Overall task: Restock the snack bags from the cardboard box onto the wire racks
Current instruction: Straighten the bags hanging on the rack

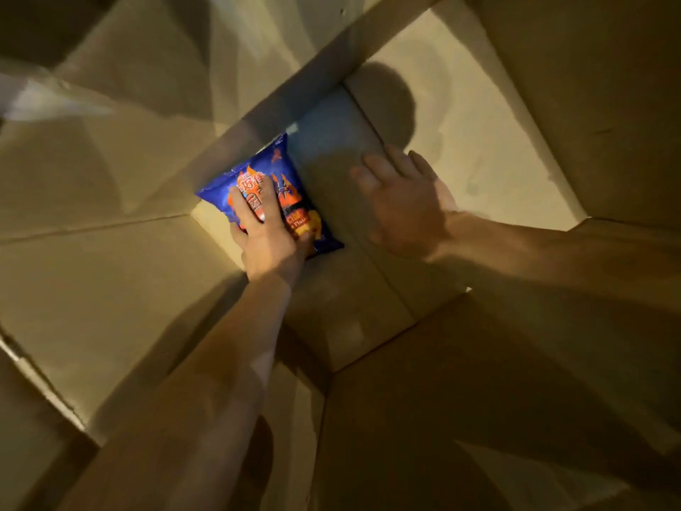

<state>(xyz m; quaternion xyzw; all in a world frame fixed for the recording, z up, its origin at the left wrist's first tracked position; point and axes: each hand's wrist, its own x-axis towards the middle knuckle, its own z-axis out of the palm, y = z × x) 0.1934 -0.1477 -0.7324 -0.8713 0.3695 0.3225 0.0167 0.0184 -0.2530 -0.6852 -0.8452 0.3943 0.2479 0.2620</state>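
Snack bag (283, 186), blue foil with orange-red flame graphics, lying flat on bottom of cardboard box (110, 282), tucked into far-left corner against shaded wall. Only bag visible inside. Printing mostly blurred or covered by fingers; partial orange lettering near lower edge reading roughly "Flav", brand name not legible.

Left hand (265, 230) on top of bag, fingers spread across front panel, thumb at near lower edge of bag, curling round that edge; grip looking like a grasp rather than a flat press. Left forearm (206, 381) bare, reaching down from lower left.

Right hand (401, 201) apart from bag, over bare box floor to right, fingers relaxed and slightly spread, fingertips near fold line where floor meets lit right wall. Holding nothing. Motion-blurred, so contact with cardboard: cannot tell. Right forearm (552, 260) entering from right edge, in shadow.

Box flaps (460, 105) open upward around view, right wall brightly lit, near and left walls dim. Rounded shadow (387, 101) cast on far-right wall above right hand. Floor seam of box running diagonally between both hands.
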